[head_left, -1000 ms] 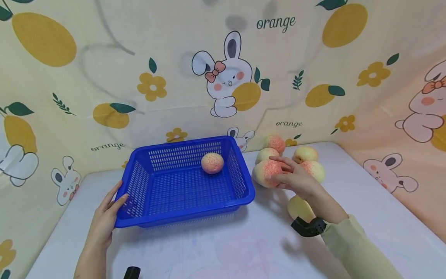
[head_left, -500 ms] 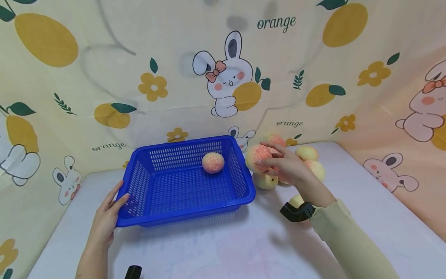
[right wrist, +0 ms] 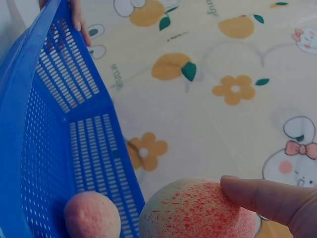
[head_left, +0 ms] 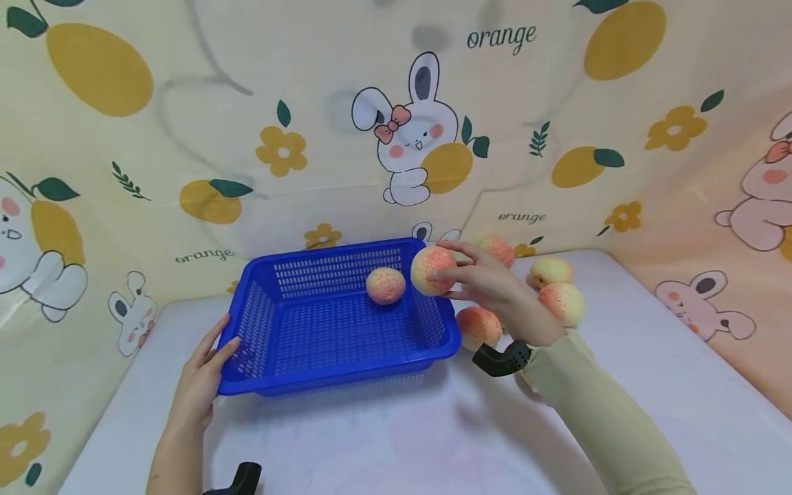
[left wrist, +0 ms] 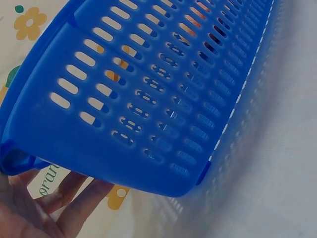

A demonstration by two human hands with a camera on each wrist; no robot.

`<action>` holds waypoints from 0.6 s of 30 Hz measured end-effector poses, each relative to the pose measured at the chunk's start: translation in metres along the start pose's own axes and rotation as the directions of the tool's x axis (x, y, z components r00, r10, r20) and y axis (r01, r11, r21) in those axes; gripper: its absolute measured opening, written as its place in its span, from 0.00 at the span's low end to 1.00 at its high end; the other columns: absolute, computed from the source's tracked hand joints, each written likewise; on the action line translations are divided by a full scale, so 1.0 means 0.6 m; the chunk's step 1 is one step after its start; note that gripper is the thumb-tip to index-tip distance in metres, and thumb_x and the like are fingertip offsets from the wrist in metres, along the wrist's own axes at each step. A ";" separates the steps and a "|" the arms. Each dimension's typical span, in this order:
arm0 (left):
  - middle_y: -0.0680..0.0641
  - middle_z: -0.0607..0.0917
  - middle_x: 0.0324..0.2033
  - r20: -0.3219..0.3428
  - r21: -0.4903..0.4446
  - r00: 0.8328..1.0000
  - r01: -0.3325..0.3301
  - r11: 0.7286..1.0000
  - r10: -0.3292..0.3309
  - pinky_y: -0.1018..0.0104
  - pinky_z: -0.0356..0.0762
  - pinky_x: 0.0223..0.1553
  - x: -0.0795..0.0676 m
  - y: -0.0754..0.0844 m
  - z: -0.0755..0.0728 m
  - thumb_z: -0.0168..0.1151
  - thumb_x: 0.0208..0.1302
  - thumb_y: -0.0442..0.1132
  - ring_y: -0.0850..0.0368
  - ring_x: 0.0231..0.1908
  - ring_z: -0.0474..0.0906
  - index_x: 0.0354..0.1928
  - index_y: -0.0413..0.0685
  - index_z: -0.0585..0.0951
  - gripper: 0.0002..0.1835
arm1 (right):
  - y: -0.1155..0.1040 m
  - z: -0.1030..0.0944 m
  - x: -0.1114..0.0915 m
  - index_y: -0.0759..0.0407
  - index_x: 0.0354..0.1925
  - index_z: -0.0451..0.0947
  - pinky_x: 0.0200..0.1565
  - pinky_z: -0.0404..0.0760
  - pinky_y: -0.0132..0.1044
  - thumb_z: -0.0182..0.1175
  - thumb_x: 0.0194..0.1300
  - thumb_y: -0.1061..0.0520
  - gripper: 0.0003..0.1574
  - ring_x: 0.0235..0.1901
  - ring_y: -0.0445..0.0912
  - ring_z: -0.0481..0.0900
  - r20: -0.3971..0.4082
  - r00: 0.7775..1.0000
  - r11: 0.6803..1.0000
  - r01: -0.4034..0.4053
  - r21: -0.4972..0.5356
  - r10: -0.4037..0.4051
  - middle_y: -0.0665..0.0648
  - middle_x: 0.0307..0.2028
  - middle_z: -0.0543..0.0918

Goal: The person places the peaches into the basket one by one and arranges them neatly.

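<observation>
My left hand (head_left: 199, 385) grips the left end of a blue plastic basket (head_left: 337, 337), its thumb at the rim. In the left wrist view, the fingers (left wrist: 81, 206) show below the basket's rim. My right hand (head_left: 495, 289) holds a pale peach with red speckles (head_left: 428, 272) over the right side of the basket. A finger lies on that peach (right wrist: 193, 213) in the right wrist view; its underside is out of frame. One peach (head_left: 386, 286) rests inside the basket, near the back right corner.
To the right of the basket, several more peaches lie on the white table, among them a reddish peach (head_left: 479, 328) close to the basket and a yellow-red peach (head_left: 562, 304). Some are partly hidden by my right arm. A printed cloth (head_left: 322, 137) stands behind the table.
My right hand has lifted the peach from the group on the table and carried it left, over the basket's right rim. My left hand keeps its hold on the basket.
</observation>
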State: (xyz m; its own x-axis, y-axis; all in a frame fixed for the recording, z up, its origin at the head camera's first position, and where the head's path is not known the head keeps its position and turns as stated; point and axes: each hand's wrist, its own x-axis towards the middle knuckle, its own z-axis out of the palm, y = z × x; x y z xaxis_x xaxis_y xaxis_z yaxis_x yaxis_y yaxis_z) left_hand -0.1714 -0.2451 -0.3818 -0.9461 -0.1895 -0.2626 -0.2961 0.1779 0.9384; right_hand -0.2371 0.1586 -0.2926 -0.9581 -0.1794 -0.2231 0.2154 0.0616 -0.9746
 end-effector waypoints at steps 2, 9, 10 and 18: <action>0.35 0.47 0.74 -0.003 -0.001 1.000 0.000 1.000 0.000 0.43 0.61 0.63 0.002 0.001 0.002 0.48 0.70 0.59 0.32 0.68 0.57 0.73 0.78 0.47 0.34 | -0.001 0.009 0.004 0.51 0.72 0.55 0.62 0.69 0.58 0.62 0.63 0.63 0.44 0.63 0.59 0.65 0.010 1.000 1.000 0.001 0.001 -0.001 0.66 0.67 0.58; 0.34 0.49 0.74 -0.021 0.016 1.000 -0.003 1.000 0.003 0.44 0.63 0.62 0.003 0.000 0.004 0.47 0.70 0.60 0.33 0.67 0.59 0.74 0.76 0.47 0.34 | 0.004 0.044 0.022 0.53 0.71 0.57 0.61 0.70 0.57 0.61 0.63 0.64 0.41 0.60 0.58 0.66 0.032 0.999 0.998 -0.018 -0.058 0.020 0.66 0.67 0.57; 0.35 0.49 0.74 -0.022 0.017 1.000 -0.004 1.000 0.004 0.44 0.63 0.63 0.003 0.000 0.004 0.47 0.70 0.60 0.34 0.67 0.59 0.74 0.77 0.47 0.34 | 0.005 0.049 0.024 0.54 0.71 0.57 0.61 0.70 0.57 0.61 0.62 0.64 0.42 0.60 0.57 0.66 0.037 0.999 0.998 -0.022 -0.065 0.025 0.66 0.67 0.56; 0.36 0.47 0.74 -0.019 0.008 1.000 -0.011 1.000 0.011 0.42 0.61 0.64 0.001 0.000 0.002 0.47 0.70 0.59 0.32 0.67 0.58 0.74 0.76 0.47 0.34 | 0.009 0.083 0.039 0.58 0.69 0.58 0.59 0.71 0.60 0.62 0.60 0.64 0.41 0.64 0.60 0.63 0.059 0.995 0.991 -0.073 -0.113 0.080 0.64 0.68 0.57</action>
State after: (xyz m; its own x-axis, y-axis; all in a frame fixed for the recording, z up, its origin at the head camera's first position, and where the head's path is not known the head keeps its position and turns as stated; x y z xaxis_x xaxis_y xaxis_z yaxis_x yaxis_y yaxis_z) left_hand -0.1719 -0.2438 -0.3821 -0.9466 -0.2055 -0.2483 -0.2872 0.1878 0.9393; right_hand -0.2491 0.1059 -0.3038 -0.9249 -0.2314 -0.3015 0.2624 0.1853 -0.9470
